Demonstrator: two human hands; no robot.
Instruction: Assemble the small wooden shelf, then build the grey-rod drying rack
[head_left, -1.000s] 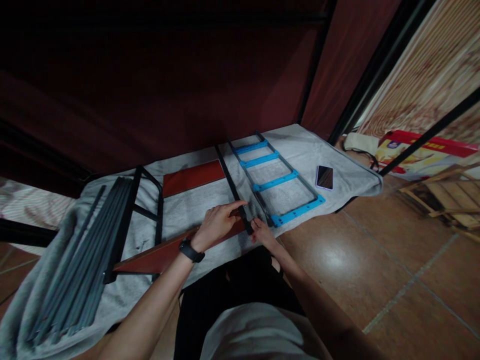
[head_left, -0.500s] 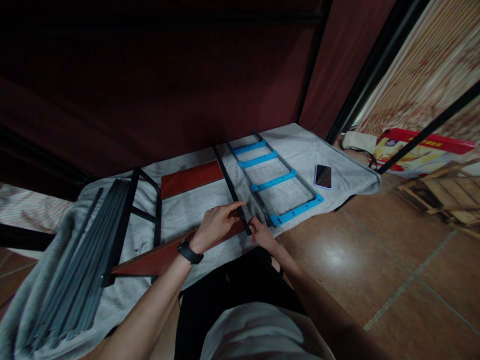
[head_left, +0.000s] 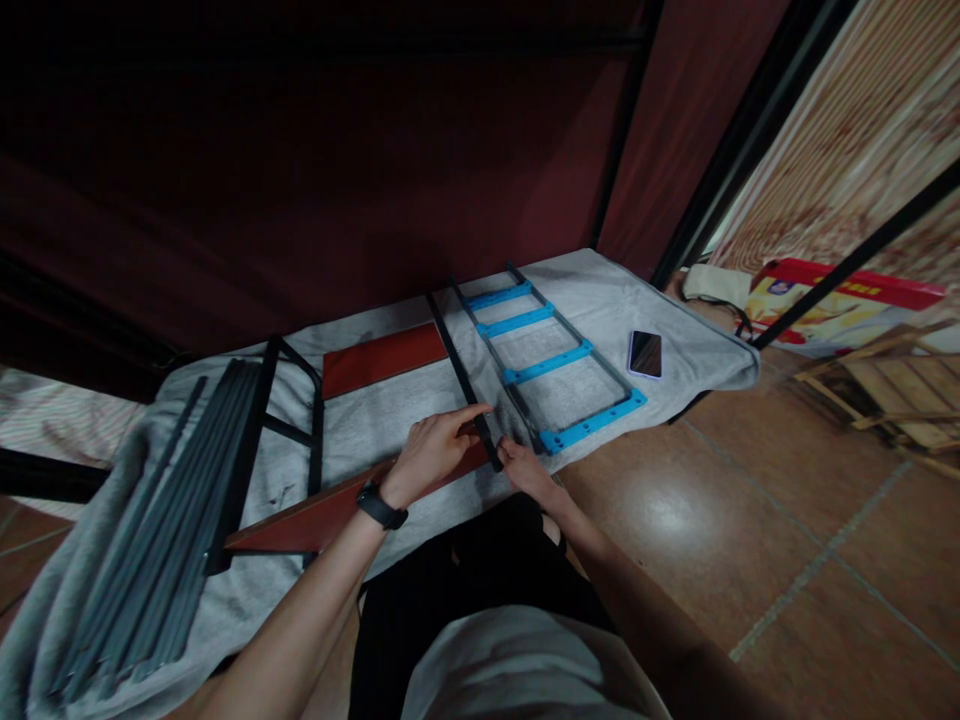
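A black metal bar (head_left: 459,372) runs from the back of the cloth to its near edge. It meets the ends of two reddish-brown boards: the far board (head_left: 382,360) lies flat, the near board (head_left: 300,520) is tilted on edge. My left hand (head_left: 431,455), with a dark wristband, is closed over the near board's right end and the bar, index finger stretched across the bar. My right hand (head_left: 525,468) pinches at the bar's near end; what is between its fingers is too small to make out. At the boards' left end stands a black metal frame (head_left: 289,430).
Several grey tubes (head_left: 165,520) lie at the left. A ladder-like frame with blue crosspieces (head_left: 551,362) rests right of the bar, beside a phone (head_left: 646,354). All lie on a grey cloth (head_left: 592,290) against a dark red panel. A red-yellow box (head_left: 840,300) and wooden rack (head_left: 892,390) stand right.
The fingers of my right hand have shifted very slightly at the bar's near end. My left hand, the boards and the bar stay in place.
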